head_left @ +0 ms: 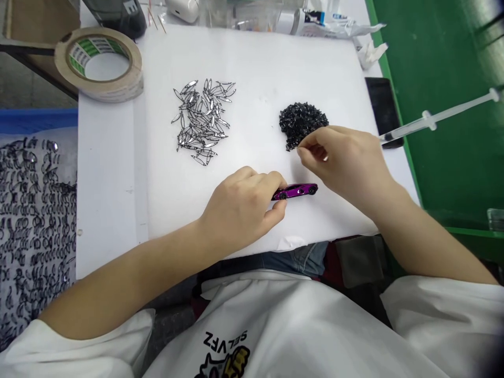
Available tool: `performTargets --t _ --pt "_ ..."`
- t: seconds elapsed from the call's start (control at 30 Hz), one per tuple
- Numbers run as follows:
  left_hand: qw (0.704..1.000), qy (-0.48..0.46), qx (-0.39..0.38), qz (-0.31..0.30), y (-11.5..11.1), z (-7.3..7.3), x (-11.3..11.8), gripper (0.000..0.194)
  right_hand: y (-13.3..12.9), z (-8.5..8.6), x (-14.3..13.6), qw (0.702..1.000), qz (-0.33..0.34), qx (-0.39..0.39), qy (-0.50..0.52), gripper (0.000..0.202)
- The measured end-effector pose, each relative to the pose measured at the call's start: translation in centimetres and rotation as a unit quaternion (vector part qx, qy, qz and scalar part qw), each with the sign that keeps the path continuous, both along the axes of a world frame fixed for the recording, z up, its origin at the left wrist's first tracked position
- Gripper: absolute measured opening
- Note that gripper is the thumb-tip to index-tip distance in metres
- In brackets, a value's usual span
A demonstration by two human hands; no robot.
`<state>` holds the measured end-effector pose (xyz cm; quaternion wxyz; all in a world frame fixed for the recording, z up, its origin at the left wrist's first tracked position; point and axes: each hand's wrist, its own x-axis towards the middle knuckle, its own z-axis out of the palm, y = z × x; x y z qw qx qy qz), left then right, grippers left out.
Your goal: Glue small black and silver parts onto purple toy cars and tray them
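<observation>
A small purple toy car is pinched at its left end between the thumb and fingers of my left hand, just above the white foam sheet. My right hand has thumb and forefinger pressed together at the lower edge of a pile of small black pieces; whatever lies between the fingertips is too small to make out. Farther left on the sheet, clear pieces with dark outlines are scattered in a loose heap.
A tape roll lies at the upper left beside a dark bottle. At right, a syringe extends over a black phone-like slab. Clear containers and a tube line the back edge. Many parts fill the lower left.
</observation>
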<state>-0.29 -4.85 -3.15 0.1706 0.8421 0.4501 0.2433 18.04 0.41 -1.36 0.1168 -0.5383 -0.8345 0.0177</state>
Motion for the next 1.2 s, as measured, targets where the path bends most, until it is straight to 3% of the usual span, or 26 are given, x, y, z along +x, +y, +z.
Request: performTargets --t 0.07,0.17,0.23,0.53,0.93,1.07,1.2 --pt "1.000 -0.001 -0.003 0.002 0.0 0.0 0.0 0.015 -1.2 0.3 0.6 0.994 0.069 0.070 0.041 0.009" --pt "1.000 -0.004 -0.007 0.002 0.0 0.0 0.0 0.015 -2.9 0.3 1.2 0.959 0.214 0.178 0.048 0.008" --pt "1.000 -0.005 -0.007 0.003 0.0 0.0 0.0 0.016 -3.5 0.0 1.3 0.940 0.261 0.219 0.031 0.013" --pt "1.000 -0.003 -0.007 0.005 0.1 -0.1 0.1 0.016 -3.6 -0.8 1.3 0.943 0.257 0.212 0.024 0.009" --pt "1.000 -0.005 -0.002 0.008 0.0 -0.2 0.1 0.016 -3.3 -1.1 1.4 0.923 0.295 0.244 0.034 0.028" --pt "1.000 -0.001 0.001 0.006 0.0 -0.2 0.1 0.015 -2.4 -1.3 2.2 0.906 0.335 0.257 0.018 0.035" --pt "1.000 -0.003 -0.001 0.006 -0.1 -0.2 0.0 0.015 -1.7 -0.9 2.9 0.908 0.352 0.223 0.042 0.025"
